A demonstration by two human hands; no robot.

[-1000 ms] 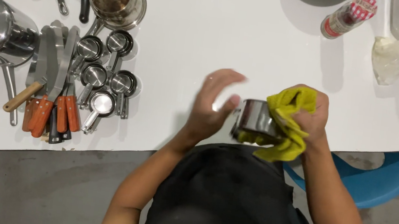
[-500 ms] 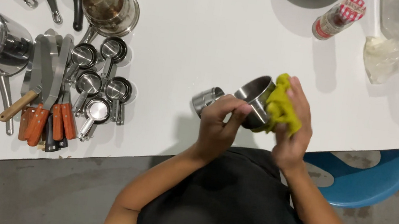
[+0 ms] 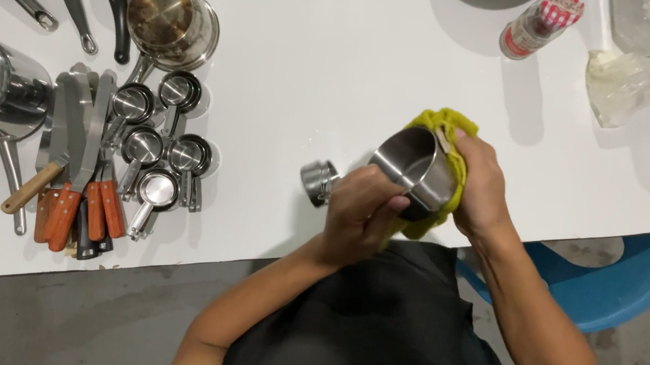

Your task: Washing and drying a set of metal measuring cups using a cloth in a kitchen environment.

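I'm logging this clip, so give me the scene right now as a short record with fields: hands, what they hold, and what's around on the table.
left hand: left hand grips the near side of the steel cup
right hand: right hand presses the yellow cloth against the cup's outside
cup: tilted, open mouth toward the camera, held above the white table
beside the left hand: a small steel measuring cup on the table
left of table: measuring cups, orange-handled knives, pots and pans
far edge: shaker bottle, crumpled clear bag
below the table: blue stool
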